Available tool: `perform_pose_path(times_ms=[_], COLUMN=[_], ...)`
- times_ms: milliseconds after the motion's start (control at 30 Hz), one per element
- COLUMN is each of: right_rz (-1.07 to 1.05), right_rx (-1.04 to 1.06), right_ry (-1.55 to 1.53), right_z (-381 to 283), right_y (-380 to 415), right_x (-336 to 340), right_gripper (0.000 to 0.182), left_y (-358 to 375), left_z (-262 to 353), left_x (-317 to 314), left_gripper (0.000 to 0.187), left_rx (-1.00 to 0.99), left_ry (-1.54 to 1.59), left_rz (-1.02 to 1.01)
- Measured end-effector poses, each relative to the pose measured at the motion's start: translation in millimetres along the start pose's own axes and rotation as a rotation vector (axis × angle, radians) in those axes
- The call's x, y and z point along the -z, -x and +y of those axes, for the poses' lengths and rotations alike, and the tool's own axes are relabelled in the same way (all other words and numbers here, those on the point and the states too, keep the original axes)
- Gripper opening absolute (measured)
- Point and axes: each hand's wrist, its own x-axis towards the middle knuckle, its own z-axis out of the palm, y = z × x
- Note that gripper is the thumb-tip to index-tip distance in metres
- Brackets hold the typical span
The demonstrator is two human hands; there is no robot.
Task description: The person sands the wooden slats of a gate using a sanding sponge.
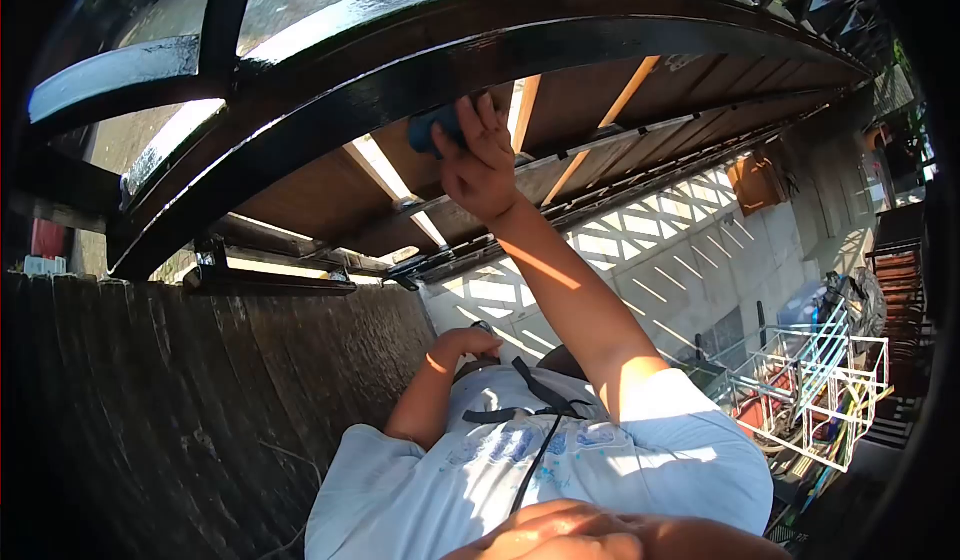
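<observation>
My right hand [480, 160] is raised and its fingers are closed on a dark blue pad [430, 132], which looks like a sponge or folded cloth. The pad is pressed up against the lower edge of a glossy black metal beam [370, 95]. Part of the pad is covered by my fingers. My left hand [468, 343] is down by my waist with the fingers curled, close to a small shiny rounded thing [483, 328]; I cannot tell whether it is gripped.
Black crossbars join the beam above, and brown panels [340, 200] lie behind it. A dark ridged wall [180, 390] runs along the left. On the right, a white wire rack [810, 390] holds assorted things on the sunlit tiled floor [640, 250]. A brown wooden box [757, 182] stands farther off.
</observation>
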Motion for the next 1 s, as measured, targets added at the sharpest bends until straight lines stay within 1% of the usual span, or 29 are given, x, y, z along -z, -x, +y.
perform_pose_path(times_ms=[33,67,100,167,200,233,267,300,400,467,500,533,567,600,633,667,700,733,767,800,833,867,900,967,1000], right_rz=[-0.017,-0.035,-0.042,-0.065,-0.071,-0.069,-0.109,-0.149,-0.196,-0.198,-0.207,-0.237,-0.271,-0.296,-0.311,-0.385,-0.46,-0.541,-0.621,-0.708,-0.802,-0.888,-0.962,-1.172,-1.153], right_rx=[-0.007,-0.016,-0.012,0.017,0.028,0.037,0.033,0.03,0.054,0.087,0.088,0.079,0.069,0.078,0.079,0.093,0.105,0.107,0.111,0.089,0.059,0.033,0.006,-0.137,-0.163], right_ry=[0.0,-0.034,-0.043,-0.033,-0.045,-0.047,-0.047,-0.052,-0.162,-0.267,-0.296,-0.353,-0.41,-0.457,-0.484,-0.518,-0.552,-0.574,-0.592,-0.604,-0.636,-0.646,-0.636,-0.59,-0.602], right_z=[-0.7,-0.7,-1.3,1.4,1.9,2.8,3.2,3.3,10.0,15.7,19.6,25.6,31.6,37.8,45.1,52.3,59.6,69.2,79.5,89.2,100.1,109.7,117.6,127.9,133.2], right_y=[0.4,-0.7,-0.6,-2.2,-3.1,-3.2,-2.1,-2.1,0.7,5.5,12.8,23.1,35.9,49.8,66.4,86.1,107.8,132.6,156.8,182.7,209.3,233.6,249.3,273.6,291.2], right_x=[1.4,4.7,5.6,9.3,11.6,12.9,15.4,19.3,33.4,47.3,58.3,68.9,80.1,93.9,109.6,127.1,145.4,164.5,183.3,202.1,221.3,244.5,267.7,318.2,338.6], right_gripper=[0.033,0.033,0.033,0.033,0.033,0.033,0.034,0.035,0.038,0.038,0.038,0.036,0.035,0.036,0.036,0.037,0.039,0.039,0.04,0.041,0.046,0.046,0.046,0.043,0.043], left_y=[-2.6,24.3,23.7,72.3,89.6,103.8,118.7,139.8,204.7,244.0,264.1,273.3,293.1,304.0,311.0,323.1,329.3,329.9,328.8,328.3,328.2,331.4,332.3,336.5,337.5], left_z=[-3.4,13.8,2.7,25.0,29.7,31.2,36.7,47.7,102.6,145.4,179.1,205.3,240.5,270.6,303.7,337.9,364.5,386.3,404.1,415.9,425.5,437.1,444.4,463.4,471.5], left_x=[5.3,14.0,21.0,16.8,10.6,0.4,-9.0,-16.8,-48.8,-62.8,-70.6,-79.5,-87.0,-90.0,-99.4,-105.9,-106.7,-103.1,-104.0,-109.0,-111.6,-115.5,-117.6,-123.7,-128.1], left_gripper=[0.057,0.05,0.05,0.043,0.043,0.041,0.039,0.039,0.036,0.034,0.032,0.031,0.03,0.03,0.028,0.027,0.024,0.023,0.022,0.021,0.021,0.02,0.02,0.02,0.019], left_rx=[-0.042,-0.115,-0.304,-0.366,-0.373,-0.442,-0.509,-0.512,-0.449,-0.386,-0.457,-0.603,-0.73,-0.786,-0.927,-1.002,-1.072,-1.061,-1.089,-1.12,-1.148,-1.174,-1.199,-1.241,-1.254], left_ry=[0.166,0.226,0.202,0.242,0.242,0.245,0.249,0.251,0.368,0.281,0.27,0.308,0.318,0.32,0.558,0.785,0.877,0.726,0.697,0.699,0.705,0.704,0.722,0.732,0.729], left_rz=[0.142,0.231,0.306,0.498,0.507,0.58,0.648,0.654,0.716,0.876,0.936,0.972,0.936,0.864,0.699,0.48,0.298,0.262,0.182,0.14,0.118,0.102,0.123,0.177,0.217])
